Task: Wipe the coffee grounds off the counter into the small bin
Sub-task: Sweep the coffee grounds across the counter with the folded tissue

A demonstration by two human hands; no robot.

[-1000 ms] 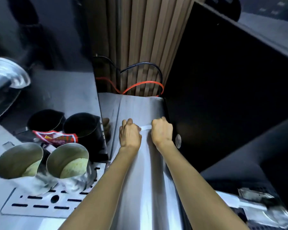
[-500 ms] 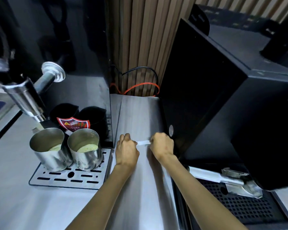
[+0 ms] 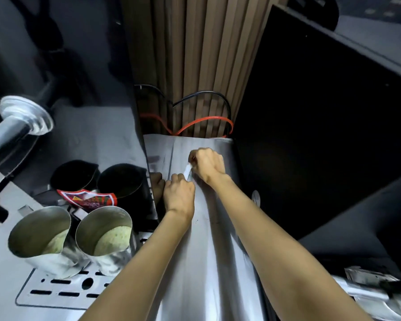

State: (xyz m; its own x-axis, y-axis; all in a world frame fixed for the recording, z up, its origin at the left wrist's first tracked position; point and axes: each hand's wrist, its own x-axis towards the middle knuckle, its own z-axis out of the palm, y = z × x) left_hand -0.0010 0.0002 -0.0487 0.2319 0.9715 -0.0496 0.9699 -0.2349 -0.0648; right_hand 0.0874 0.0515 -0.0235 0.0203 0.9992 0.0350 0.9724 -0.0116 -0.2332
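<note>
A narrow strip of steel counter (image 3: 208, 262) runs away from me between two black machines. Both my hands rest on it near its far end. My left hand (image 3: 179, 196) and my right hand (image 3: 208, 165) are each closed on an end of a small white strip, paper or cloth (image 3: 188, 170), pressed to the counter. The strip now lies at a slant, its right end farther from me. A few dark specks (image 3: 197, 220) lie on the steel just behind my left wrist. No small bin is in view.
Two steel milk jugs (image 3: 102, 239) stand on a slotted drip tray (image 3: 56, 290) at the left, with two black jugs (image 3: 120, 179) and a red packet (image 3: 88, 198) behind them. A large black machine (image 3: 322, 135) walls the right side. Red and black cables (image 3: 202, 121) hang at the counter's far end.
The strip was held level between my hands; now my right hand has pushed forward and the left has stayed back, so it slants. The camera has also tipped down and closer.
</note>
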